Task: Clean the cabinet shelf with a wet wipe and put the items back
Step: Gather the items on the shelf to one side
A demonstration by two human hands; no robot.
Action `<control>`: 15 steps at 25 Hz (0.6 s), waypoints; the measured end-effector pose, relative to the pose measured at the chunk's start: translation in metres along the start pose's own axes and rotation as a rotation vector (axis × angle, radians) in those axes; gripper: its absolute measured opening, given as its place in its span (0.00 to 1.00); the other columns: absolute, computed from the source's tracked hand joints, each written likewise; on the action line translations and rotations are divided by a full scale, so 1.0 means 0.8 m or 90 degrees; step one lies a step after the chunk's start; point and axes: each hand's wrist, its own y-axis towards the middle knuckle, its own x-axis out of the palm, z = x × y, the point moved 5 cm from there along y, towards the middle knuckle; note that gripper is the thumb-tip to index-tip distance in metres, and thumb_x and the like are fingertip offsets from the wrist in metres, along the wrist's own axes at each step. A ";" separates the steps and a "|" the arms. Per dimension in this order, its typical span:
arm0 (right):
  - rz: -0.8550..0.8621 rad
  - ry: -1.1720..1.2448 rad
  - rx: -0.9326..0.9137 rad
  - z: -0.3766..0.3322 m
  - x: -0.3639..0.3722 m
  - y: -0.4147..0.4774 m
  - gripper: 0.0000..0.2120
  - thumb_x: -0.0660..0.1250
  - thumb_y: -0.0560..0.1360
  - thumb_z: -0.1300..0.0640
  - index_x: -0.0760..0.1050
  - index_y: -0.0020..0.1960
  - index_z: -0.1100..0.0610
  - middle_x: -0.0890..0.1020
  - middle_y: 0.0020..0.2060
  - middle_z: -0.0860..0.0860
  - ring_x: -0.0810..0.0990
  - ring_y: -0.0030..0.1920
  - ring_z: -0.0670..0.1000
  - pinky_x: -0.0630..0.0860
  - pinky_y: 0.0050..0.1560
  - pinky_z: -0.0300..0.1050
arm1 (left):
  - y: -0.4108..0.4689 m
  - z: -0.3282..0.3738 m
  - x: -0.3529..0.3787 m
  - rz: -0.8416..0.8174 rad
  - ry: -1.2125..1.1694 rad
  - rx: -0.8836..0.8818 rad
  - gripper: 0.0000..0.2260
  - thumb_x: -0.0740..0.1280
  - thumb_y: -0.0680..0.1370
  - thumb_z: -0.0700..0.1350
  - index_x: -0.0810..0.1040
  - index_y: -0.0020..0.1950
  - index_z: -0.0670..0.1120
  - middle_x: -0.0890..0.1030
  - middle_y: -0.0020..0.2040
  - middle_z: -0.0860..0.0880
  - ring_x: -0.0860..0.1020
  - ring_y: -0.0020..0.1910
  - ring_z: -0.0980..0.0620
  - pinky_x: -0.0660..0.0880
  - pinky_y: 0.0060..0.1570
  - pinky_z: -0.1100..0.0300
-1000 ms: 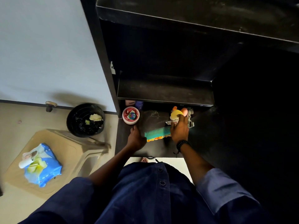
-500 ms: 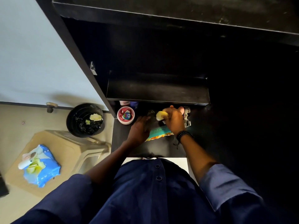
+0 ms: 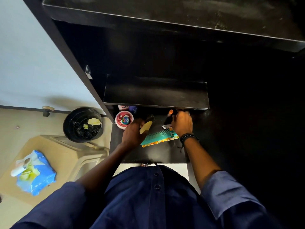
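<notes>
Dark cabinet shelf (image 3: 148, 154), lower tier: we grip a yellow piece (image 3: 146, 127) in the left hand (image 3: 132, 136) and an orange-capped item (image 3: 170, 111) in the right hand (image 3: 182, 123), comb (image 3: 156, 137) between, apparently restocking, since the wipes (image 3: 35, 174) lie aside on the stool (image 3: 69, 151).

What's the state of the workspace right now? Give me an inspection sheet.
Surface: dark cabinet shelf, items on it.
Job's things: wet wipe pack on beige stool; teal comb and red-lidded jar on the shelf.
Clutter: orange-tipped item at the back.
Hands: left hand holds yellow item; right hand at the shelf's back, grip unclear.
Cables: nothing seen.
Surroundings: black bin with yellowish scraps; pale wall.
</notes>
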 end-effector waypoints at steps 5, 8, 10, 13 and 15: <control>-0.062 -0.091 0.017 0.015 0.010 0.021 0.07 0.66 0.74 0.62 0.82 0.49 0.57 0.83 0.49 0.57 0.81 0.52 0.58 0.78 0.55 0.48 | -0.024 -0.017 -0.010 0.001 0.044 -0.011 0.22 0.68 0.76 0.47 0.69 0.69 0.45 0.76 0.63 0.42 0.79 0.52 0.41 0.78 0.47 0.49; -0.054 -0.071 0.030 0.021 0.016 0.028 0.07 0.66 0.73 0.63 0.83 0.45 0.56 0.84 0.47 0.56 0.82 0.50 0.57 0.79 0.54 0.50 | -0.034 -0.030 -0.023 0.021 0.064 -0.039 0.23 0.70 0.74 0.46 0.70 0.67 0.45 0.75 0.64 0.42 0.79 0.51 0.41 0.78 0.46 0.50; -0.035 -0.052 0.034 0.018 0.008 0.022 0.09 0.65 0.73 0.65 0.83 0.44 0.57 0.84 0.45 0.57 0.82 0.49 0.58 0.80 0.52 0.51 | -0.042 -0.038 -0.033 0.035 0.070 -0.056 0.22 0.71 0.74 0.45 0.71 0.66 0.44 0.75 0.62 0.42 0.79 0.51 0.41 0.76 0.44 0.52; 0.015 -0.015 0.059 0.006 -0.006 0.003 0.07 0.64 0.74 0.63 0.79 0.48 0.64 0.81 0.48 0.62 0.80 0.51 0.63 0.78 0.53 0.55 | -0.049 -0.053 -0.045 0.057 0.078 -0.069 0.21 0.71 0.72 0.45 0.72 0.64 0.44 0.77 0.58 0.42 0.79 0.49 0.41 0.73 0.42 0.54; 0.034 0.019 0.090 -0.006 -0.013 -0.014 0.11 0.63 0.76 0.58 0.76 0.51 0.65 0.79 0.50 0.64 0.79 0.52 0.65 0.76 0.52 0.56 | -0.052 -0.066 -0.053 0.066 0.064 -0.090 0.20 0.71 0.72 0.45 0.73 0.62 0.44 0.78 0.55 0.42 0.79 0.47 0.42 0.74 0.42 0.54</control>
